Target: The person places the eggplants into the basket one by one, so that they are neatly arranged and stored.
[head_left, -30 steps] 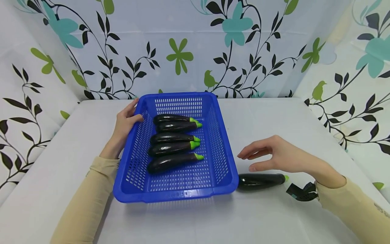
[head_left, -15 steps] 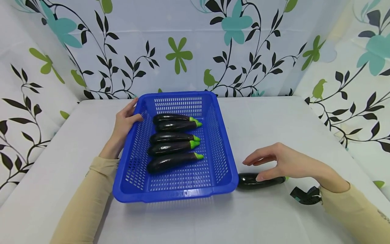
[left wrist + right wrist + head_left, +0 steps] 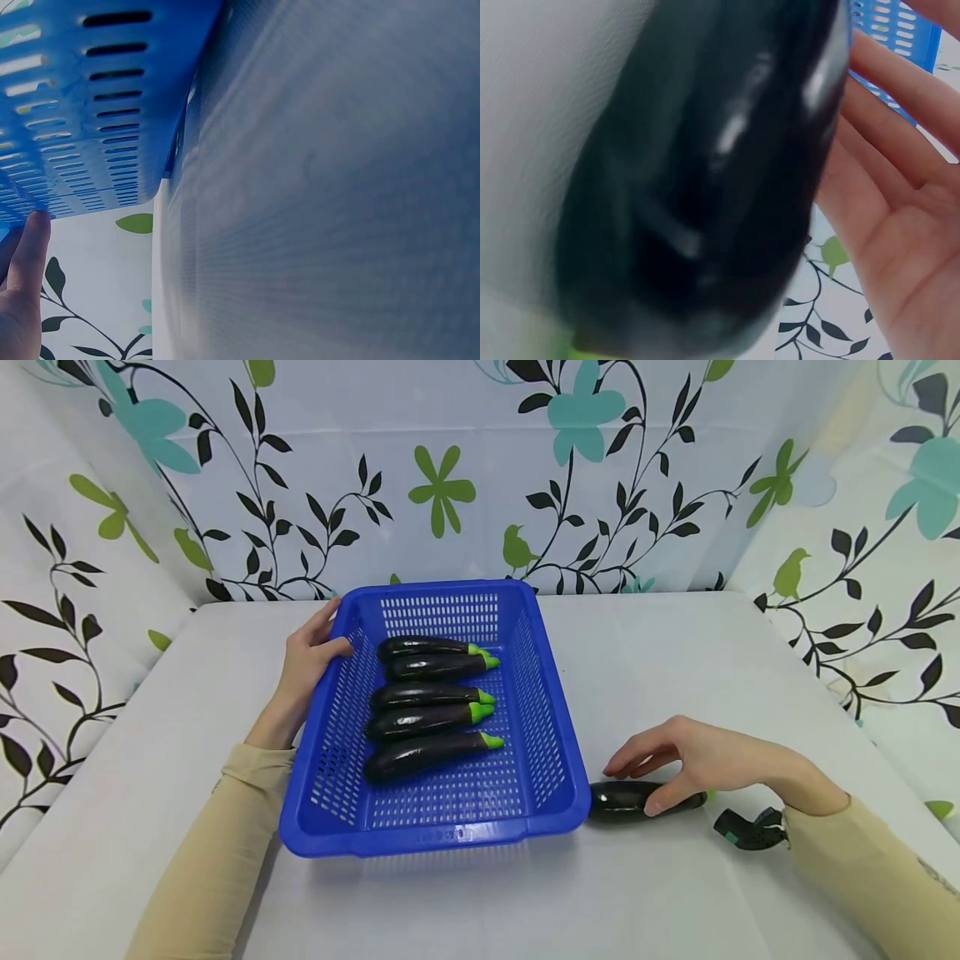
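My left hand (image 3: 306,656) grips the left rim of a blue perforated plastic basket (image 3: 472,837), its thumb over the edge. In the left wrist view, a finger (image 3: 31,251) lies against the basket's outer wall (image 3: 75,150). Several dark eggplants (image 3: 431,756) with bright green tips lie side by side in the basket. Another eggplant (image 3: 618,800) lies on the table against the basket's right side. Over it is my right hand (image 3: 701,756), thumb above its near side and fingers at its far side. In the right wrist view, that eggplant (image 3: 705,187) partly hides the fingers; firm contact is unclear.
The table (image 3: 480,910) has a white cover. A patterned curtain (image 3: 450,410) with leaves and flowers rises behind it and along both sides. A black device (image 3: 750,829) is attached at the right wrist.
My right hand has come down and slightly rightward onto the loose eggplant, its thumb now overlapping it in view. The left hand and the basket have stayed in place.
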A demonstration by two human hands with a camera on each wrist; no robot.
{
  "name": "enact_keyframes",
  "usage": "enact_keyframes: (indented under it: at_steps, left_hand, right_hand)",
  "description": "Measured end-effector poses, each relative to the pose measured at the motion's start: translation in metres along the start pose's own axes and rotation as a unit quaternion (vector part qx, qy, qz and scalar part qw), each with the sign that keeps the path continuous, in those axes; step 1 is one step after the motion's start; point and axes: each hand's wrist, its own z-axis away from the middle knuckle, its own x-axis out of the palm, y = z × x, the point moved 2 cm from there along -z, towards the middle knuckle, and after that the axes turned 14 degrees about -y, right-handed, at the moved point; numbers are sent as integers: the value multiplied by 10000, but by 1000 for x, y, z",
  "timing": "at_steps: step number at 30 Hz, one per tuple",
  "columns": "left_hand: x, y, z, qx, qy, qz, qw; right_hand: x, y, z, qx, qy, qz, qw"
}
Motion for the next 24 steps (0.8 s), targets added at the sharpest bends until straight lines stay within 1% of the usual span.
enact_keyframes:
  at_steps: [3,7,12,18,24]
  left_hand:
    - [0,1,0,20,-9,48,10000]
    - [1,2,-1,-1,7,-24,10000]
    - [1,3,-1,-55,29,-158,9999]
    - [1,1,0,-13,25,-37,10000]
    - [0,0,-1,51,70,-73,9999]
  right_hand:
    - [0,4,0,9,-114,-12,9999]
    - [0,8,2,7,-167,15,9999]
    - [1,8,2,121,-158,47,9998]
    - [3,7,0,294,-168,129,9993]
    - [2,8,0,286,-166,220,9992]
